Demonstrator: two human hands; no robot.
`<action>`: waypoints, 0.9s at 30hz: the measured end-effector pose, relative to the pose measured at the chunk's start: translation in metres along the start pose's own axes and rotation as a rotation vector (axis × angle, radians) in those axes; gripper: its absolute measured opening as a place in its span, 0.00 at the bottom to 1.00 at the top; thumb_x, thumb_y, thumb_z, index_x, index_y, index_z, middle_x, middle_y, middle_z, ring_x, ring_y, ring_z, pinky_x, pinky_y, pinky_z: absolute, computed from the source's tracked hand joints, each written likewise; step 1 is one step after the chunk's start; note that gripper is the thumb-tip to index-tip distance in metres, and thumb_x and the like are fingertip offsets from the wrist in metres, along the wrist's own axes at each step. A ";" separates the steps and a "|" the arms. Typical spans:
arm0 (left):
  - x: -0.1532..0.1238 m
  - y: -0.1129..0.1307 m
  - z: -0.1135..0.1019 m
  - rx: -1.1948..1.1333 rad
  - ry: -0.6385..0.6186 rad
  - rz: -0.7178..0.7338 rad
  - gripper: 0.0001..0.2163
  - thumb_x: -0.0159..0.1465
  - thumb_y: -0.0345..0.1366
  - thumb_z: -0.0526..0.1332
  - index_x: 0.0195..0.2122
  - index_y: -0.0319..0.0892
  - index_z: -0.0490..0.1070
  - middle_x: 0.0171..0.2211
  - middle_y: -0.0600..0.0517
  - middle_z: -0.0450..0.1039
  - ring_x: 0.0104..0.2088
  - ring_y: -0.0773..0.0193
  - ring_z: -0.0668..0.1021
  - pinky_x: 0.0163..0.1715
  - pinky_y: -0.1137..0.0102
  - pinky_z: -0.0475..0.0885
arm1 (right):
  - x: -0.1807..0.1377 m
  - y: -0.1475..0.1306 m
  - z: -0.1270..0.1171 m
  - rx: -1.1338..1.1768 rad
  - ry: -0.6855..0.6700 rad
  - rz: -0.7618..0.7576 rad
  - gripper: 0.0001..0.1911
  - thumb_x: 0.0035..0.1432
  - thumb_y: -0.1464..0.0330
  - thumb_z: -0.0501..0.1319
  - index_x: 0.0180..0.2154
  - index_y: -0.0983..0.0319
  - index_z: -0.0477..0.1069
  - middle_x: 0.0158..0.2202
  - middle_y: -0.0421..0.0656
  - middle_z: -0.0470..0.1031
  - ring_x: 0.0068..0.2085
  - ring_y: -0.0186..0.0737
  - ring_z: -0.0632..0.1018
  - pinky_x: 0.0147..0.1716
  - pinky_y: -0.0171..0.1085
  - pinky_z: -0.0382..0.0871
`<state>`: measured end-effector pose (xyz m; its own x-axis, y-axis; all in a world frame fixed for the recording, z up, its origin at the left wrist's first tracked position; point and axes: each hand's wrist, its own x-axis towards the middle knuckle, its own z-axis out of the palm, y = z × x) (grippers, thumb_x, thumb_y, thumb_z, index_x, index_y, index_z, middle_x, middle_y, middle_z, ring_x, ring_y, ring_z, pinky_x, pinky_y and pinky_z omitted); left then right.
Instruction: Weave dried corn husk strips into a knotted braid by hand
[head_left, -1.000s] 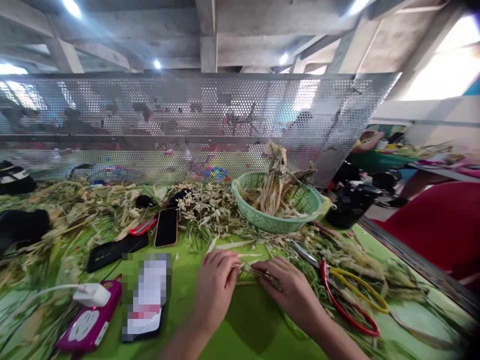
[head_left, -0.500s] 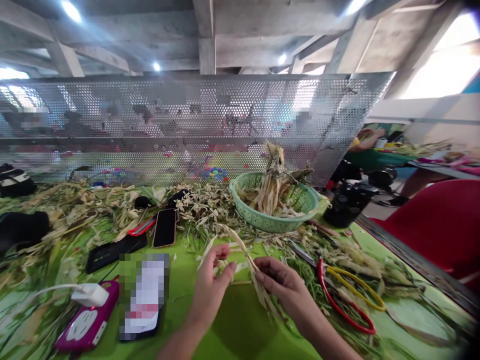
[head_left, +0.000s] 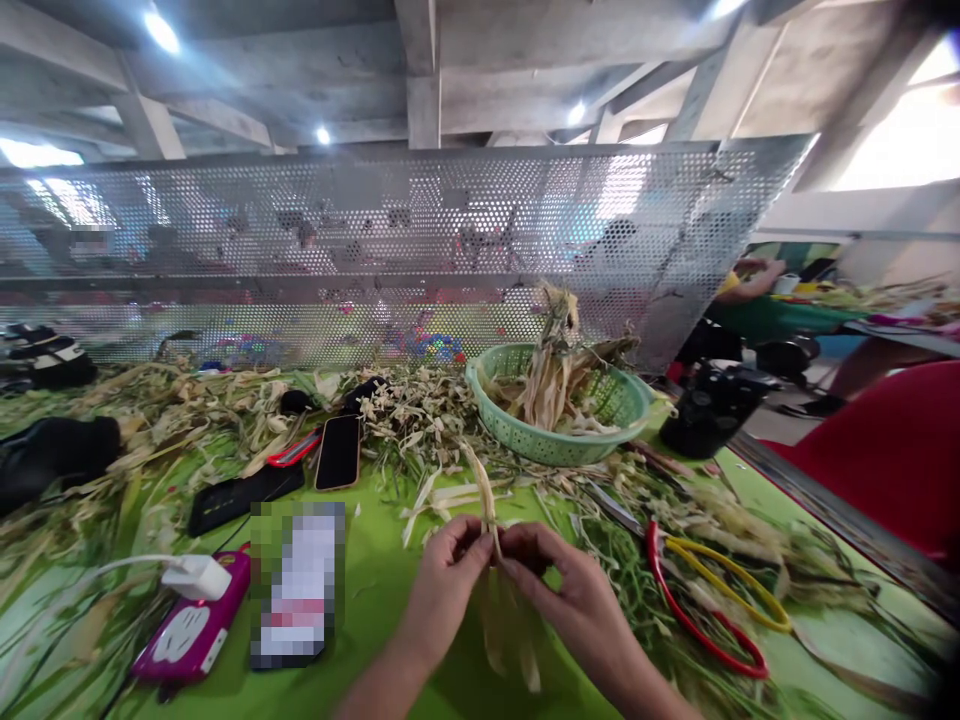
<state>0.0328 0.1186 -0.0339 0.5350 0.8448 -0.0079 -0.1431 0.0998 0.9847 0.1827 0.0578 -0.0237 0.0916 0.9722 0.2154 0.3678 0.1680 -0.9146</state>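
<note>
Both hands meet over the green table in front of me, pinching one pale dried corn husk strip (head_left: 484, 485). My left hand (head_left: 446, 575) is closed, its thumb and forefinger on the strip. Close beside it, my right hand (head_left: 559, 575) grips the same strip with thumb and fingertips. The strip's upper end sticks up beyond the fingers, and loose thin ends hang below, somewhat blurred. Several pale husk pieces (head_left: 431, 500) lie on the table just past my left hand.
Behind stands a green plastic basket (head_left: 495, 425) of dried husks. Scissors (head_left: 656, 560) with red and yellow handles lie at right. Left are a lit phone (head_left: 300, 590), a dark phone (head_left: 337, 455), a red cutter (head_left: 294, 450) and a purple power strip (head_left: 195, 630). A perforated metal screen (head_left: 360, 240) crosses behind.
My left hand has moved right and closed on the husk strip beside my right hand. The strip stands more upright. The view has shifted slightly, so the surroundings appear farther right.
</note>
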 end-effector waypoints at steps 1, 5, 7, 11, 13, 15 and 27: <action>0.000 0.000 -0.001 -0.015 0.001 -0.009 0.12 0.62 0.44 0.60 0.39 0.41 0.73 0.35 0.51 0.74 0.38 0.62 0.73 0.41 0.69 0.67 | 0.000 0.001 -0.002 -0.041 0.046 -0.009 0.07 0.60 0.64 0.59 0.39 0.60 0.70 0.35 0.42 0.75 0.34 0.40 0.75 0.34 0.36 0.69; -0.001 -0.002 0.000 -0.092 -0.029 -0.049 0.11 0.61 0.44 0.60 0.37 0.40 0.72 0.33 0.52 0.72 0.35 0.64 0.72 0.38 0.70 0.68 | 0.000 0.007 -0.005 0.037 0.087 0.070 0.14 0.60 0.62 0.59 0.47 0.59 0.67 0.32 0.41 0.73 0.32 0.39 0.74 0.32 0.36 0.69; -0.001 -0.003 0.001 -0.132 -0.054 -0.068 0.11 0.61 0.43 0.61 0.38 0.40 0.72 0.32 0.52 0.71 0.34 0.64 0.72 0.38 0.70 0.68 | 0.001 0.007 -0.004 0.174 0.032 0.113 0.16 0.60 0.61 0.59 0.49 0.58 0.66 0.34 0.42 0.74 0.34 0.40 0.75 0.35 0.38 0.71; -0.002 -0.003 0.002 -0.152 -0.065 -0.093 0.11 0.61 0.43 0.61 0.38 0.40 0.71 0.32 0.53 0.70 0.35 0.65 0.72 0.38 0.71 0.68 | 0.003 0.008 -0.002 0.292 0.013 0.128 0.16 0.57 0.62 0.62 0.46 0.59 0.68 0.39 0.44 0.74 0.40 0.43 0.76 0.40 0.40 0.72; -0.003 -0.003 0.001 -0.128 -0.054 -0.099 0.11 0.61 0.43 0.61 0.37 0.40 0.71 0.32 0.53 0.69 0.34 0.66 0.72 0.37 0.71 0.68 | 0.004 0.010 -0.003 0.263 0.035 0.133 0.15 0.56 0.62 0.63 0.45 0.60 0.70 0.35 0.43 0.75 0.38 0.42 0.76 0.38 0.39 0.71; -0.003 -0.004 0.000 -0.106 -0.046 -0.114 0.12 0.61 0.44 0.60 0.37 0.41 0.70 0.30 0.54 0.68 0.31 0.67 0.71 0.33 0.72 0.68 | 0.004 0.013 -0.004 0.212 0.070 0.129 0.13 0.56 0.62 0.63 0.43 0.60 0.71 0.33 0.42 0.74 0.35 0.40 0.75 0.35 0.38 0.70; -0.002 -0.007 -0.003 -0.024 -0.059 -0.127 0.13 0.62 0.46 0.59 0.37 0.40 0.68 0.28 0.56 0.64 0.26 0.70 0.65 0.25 0.75 0.62 | 0.005 0.016 -0.013 0.193 0.218 0.121 0.15 0.55 0.60 0.65 0.42 0.61 0.72 0.32 0.42 0.72 0.33 0.39 0.72 0.30 0.35 0.69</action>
<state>0.0307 0.1179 -0.0413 0.5977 0.7925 -0.1214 -0.0904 0.2171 0.9720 0.2012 0.0631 -0.0331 0.3283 0.9326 0.1502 0.1616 0.1013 -0.9816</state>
